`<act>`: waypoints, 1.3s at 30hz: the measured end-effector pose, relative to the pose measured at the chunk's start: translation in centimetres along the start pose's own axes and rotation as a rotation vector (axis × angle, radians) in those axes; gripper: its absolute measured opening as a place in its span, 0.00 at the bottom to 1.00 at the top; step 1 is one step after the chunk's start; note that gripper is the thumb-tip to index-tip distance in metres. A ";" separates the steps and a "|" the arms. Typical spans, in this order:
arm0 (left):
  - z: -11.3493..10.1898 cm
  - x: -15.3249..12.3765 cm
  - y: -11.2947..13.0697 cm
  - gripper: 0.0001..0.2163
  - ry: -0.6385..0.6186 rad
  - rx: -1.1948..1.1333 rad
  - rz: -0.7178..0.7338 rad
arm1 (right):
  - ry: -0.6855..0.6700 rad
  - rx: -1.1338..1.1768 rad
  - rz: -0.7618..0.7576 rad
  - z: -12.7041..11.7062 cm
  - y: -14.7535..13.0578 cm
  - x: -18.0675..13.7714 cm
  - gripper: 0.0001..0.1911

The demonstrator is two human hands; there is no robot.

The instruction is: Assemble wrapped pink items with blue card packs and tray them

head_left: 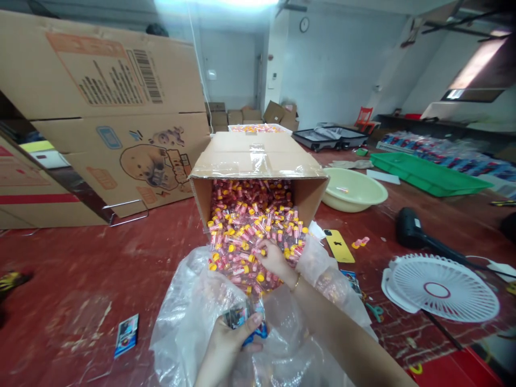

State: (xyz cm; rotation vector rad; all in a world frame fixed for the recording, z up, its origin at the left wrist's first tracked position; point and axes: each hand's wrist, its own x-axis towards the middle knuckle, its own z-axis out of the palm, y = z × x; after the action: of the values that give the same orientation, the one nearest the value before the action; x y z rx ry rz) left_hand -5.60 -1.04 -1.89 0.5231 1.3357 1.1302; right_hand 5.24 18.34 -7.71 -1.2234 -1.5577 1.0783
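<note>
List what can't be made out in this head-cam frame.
- Small blue packet in the left hand: print blurred, thumb covers part.
- Right hand fingertips: buried in the pink, yellow-capped vials, so its grip is unclear.
- Brown cardboard box interior: depth hidden by the vials.
- Clear plastic bag: lower part cut by the bottom edge.
- Round wall clock: too small to read.

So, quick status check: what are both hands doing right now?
Right hand reaching into the pile of small tubes spilling from the tipped box. Left hand gripping a small packet. Plastic bag spread underneath.
</note>
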 end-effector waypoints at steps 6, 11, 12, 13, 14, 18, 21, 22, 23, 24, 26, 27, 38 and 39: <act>0.0 -0.5 0.0 0.18 0.040 -0.030 0.000 | -0.112 0.060 -0.032 -2.4 -1.9 -2.4 0.11; 0.3 -0.5 -0.7 0.16 -0.027 0.038 0.089 | -0.330 0.241 -0.221 -8.4 -7.8 -7.2 0.14; 0.5 -0.5 -0.8 0.16 -0.050 0.060 0.101 | -0.351 0.247 -0.272 -9.2 -8.8 -7.9 0.12; 0.6 -0.4 -1.0 0.15 -0.078 0.083 0.106 | -0.362 0.229 -0.317 -9.9 -9.6 -8.5 0.10; 0.7 -0.2 -1.2 0.15 -0.108 0.108 0.103 | -0.376 0.192 -0.351 -10.4 -10.2 -8.8 0.07; 1.3 0.0 -1.5 0.15 -0.185 0.175 0.076 | -0.497 0.042 -0.393 -11.1 -11.1 -8.8 0.05; 1.7 -0.1 -1.4 0.15 -0.216 0.170 0.052 | -0.549 0.086 -0.321 -10.9 -10.5 -8.5 0.06; 1.9 -0.1 -1.3 0.15 -0.228 0.166 0.041 | -0.542 0.120 -0.287 -10.9 -10.3 -8.5 0.07; 2.0 -0.2 -1.2 0.15 -0.232 0.159 0.032 | -0.531 0.150 -0.254 -10.9 -10.0 -8.6 0.07; 2.2 -0.3 -1.1 0.15 -0.229 0.154 0.027 | -0.521 0.169 -0.225 -10.9 -9.7 -8.7 0.07; 2.5 -0.4 -1.0 0.14 -0.210 0.153 0.031 | -0.510 0.177 -0.184 -11.0 -9.2 -9.0 0.07; 2.6 -0.4 -1.0 0.13 -0.203 0.153 0.041 | -0.509 0.171 -0.169 -11.1 -9.0 -9.1 0.07; 4.5 -0.6 -1.1 0.16 -0.195 -0.080 -0.115 | -0.411 0.337 0.003 -10.4 -6.4 -12.6 0.10; 5.0 -0.6 -1.0 0.16 -0.189 -0.141 -0.141 | -0.416 0.347 -0.031 -10.0 -6.4 -13.5 0.12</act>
State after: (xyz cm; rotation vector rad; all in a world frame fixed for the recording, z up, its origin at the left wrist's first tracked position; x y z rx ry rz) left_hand -0.53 -0.54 -1.29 0.4153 1.1035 1.0242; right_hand 15.37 5.38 -0.52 -0.7688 -1.5933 1.5794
